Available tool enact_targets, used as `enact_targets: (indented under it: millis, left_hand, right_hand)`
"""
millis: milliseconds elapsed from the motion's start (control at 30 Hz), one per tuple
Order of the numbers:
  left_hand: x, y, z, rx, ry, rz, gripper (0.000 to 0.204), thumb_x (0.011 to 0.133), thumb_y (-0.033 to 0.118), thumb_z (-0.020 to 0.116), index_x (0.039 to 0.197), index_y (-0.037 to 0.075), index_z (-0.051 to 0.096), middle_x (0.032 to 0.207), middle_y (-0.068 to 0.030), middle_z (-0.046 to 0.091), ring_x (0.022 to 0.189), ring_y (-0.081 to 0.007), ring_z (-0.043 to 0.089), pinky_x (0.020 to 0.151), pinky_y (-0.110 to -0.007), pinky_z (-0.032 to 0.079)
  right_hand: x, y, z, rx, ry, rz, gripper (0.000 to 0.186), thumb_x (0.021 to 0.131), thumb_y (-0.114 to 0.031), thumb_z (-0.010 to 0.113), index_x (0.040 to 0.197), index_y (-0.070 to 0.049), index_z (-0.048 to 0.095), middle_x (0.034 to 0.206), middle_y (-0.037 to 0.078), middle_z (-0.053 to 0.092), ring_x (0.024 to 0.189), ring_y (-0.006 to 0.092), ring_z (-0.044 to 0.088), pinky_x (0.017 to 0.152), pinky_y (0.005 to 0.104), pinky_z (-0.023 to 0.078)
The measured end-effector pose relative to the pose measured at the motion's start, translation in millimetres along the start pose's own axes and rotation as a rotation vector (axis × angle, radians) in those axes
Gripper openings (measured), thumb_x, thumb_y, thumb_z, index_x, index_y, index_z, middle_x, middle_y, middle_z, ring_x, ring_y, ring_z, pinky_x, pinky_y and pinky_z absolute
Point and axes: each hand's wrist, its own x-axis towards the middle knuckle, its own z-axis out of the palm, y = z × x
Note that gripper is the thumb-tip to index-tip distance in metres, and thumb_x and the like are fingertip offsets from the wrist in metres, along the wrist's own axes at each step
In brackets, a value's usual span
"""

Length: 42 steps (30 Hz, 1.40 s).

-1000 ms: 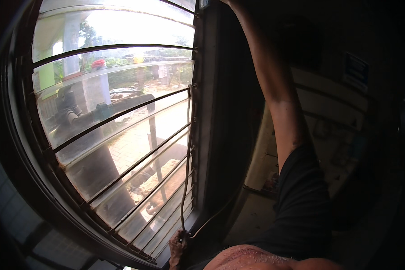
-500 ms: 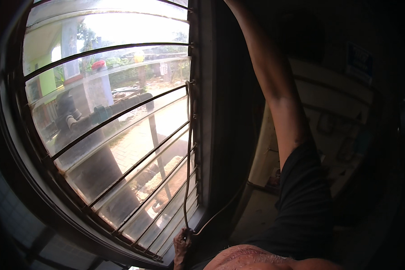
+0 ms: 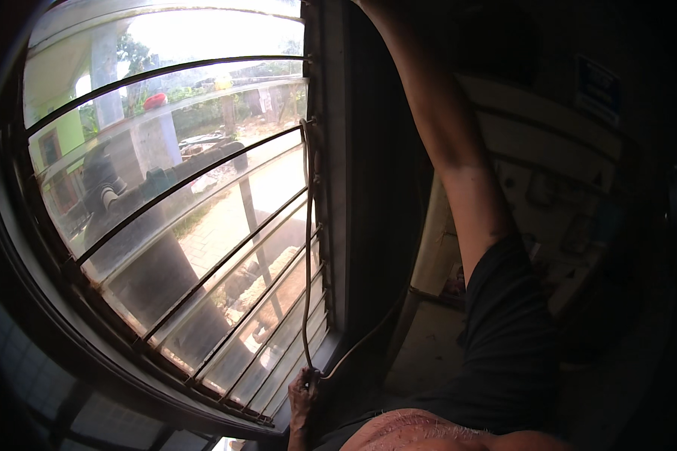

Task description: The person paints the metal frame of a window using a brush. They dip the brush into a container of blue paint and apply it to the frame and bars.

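Observation:
Low in the view, beside the bottom corner of the window, my left hand (image 3: 301,395) is closed around a thin cable (image 3: 307,263). From the fist one stretch of cable climbs along the window's right edge to the louvre slats. Another stretch bends away to the right and fades into the dark. My right arm (image 3: 459,165), in a dark short sleeve, reaches up past the dark frame; its hand is beyond the top edge of the view. The louvred window (image 3: 195,195) has clear glass slats in a dark frame.
Outside the glass are a dark pipe (image 3: 158,180), a pale post and a sunlit path. On the right, in deep shade, stands a pale board or cabinet (image 3: 549,195), with a blue sign (image 3: 598,89) above it. Tiled wall (image 3: 22,353) shows at lower left.
The window and surroundings have shifted slightly up and left in the view. My left hand keeps hold of the cable, and my right arm stays raised.

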Motion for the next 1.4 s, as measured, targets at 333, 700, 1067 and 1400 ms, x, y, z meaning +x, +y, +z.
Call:
enact_targets:
  millis: [333, 700, 1067, 1400]
  left_hand:
    - [-3, 9, -7, -0.001, 0.010, -0.034, 0.015, 0.099, 0.013, 0.059, 0.093, -0.001, 0.065, 0.080, -0.0086, 0.071, 0.074, -0.0130, 0.065, 0.069, -0.027, 0.050]
    - [3, -5, 1, -0.040, -0.112, -0.083, 0.013, 0.098, 0.011, 0.060, 0.091, 0.001, 0.067, 0.078, -0.0062, 0.070, 0.072, -0.0111, 0.064, 0.066, -0.026, 0.049]
    - [3, -10, 13, -0.086, -0.175, -0.122, 0.010, 0.095, 0.008, 0.062, 0.095, -0.001, 0.067, 0.079, -0.0062, 0.070, 0.071, -0.0123, 0.065, 0.066, -0.027, 0.050]
    - [-5, -7, -6, 0.035, -0.048, -0.007, 0.008, 0.094, 0.008, 0.063, 0.092, 0.001, 0.065, 0.077, -0.0100, 0.068, 0.069, -0.0141, 0.064, 0.063, -0.029, 0.049]
  right_hand:
    - [-49, -13, 6, -0.047, 0.274, -0.021, 0.016, 0.080, -0.015, 0.062, 0.079, 0.001, 0.064, 0.082, 0.024, 0.065, 0.082, 0.0408, 0.064, 0.075, 0.0500, 0.050]
    - [-90, 21, -21, -0.008, 0.226, -0.053, 0.013, 0.078, -0.009, 0.063, 0.081, 0.004, 0.066, 0.090, 0.027, 0.067, 0.087, 0.0375, 0.068, 0.077, 0.0477, 0.051]
    - [-36, 62, -7, -0.281, -0.062, -0.204, 0.023, 0.080, -0.012, 0.063, 0.095, 0.005, 0.065, 0.101, 0.029, 0.063, 0.097, 0.0369, 0.064, 0.082, 0.0479, 0.049]
    - [-122, -34, -35, -0.017, 0.000, 0.094, 0.016, 0.084, -0.013, 0.062, 0.092, 0.000, 0.067, 0.087, 0.024, 0.064, 0.085, 0.0380, 0.065, 0.074, 0.0467, 0.051]
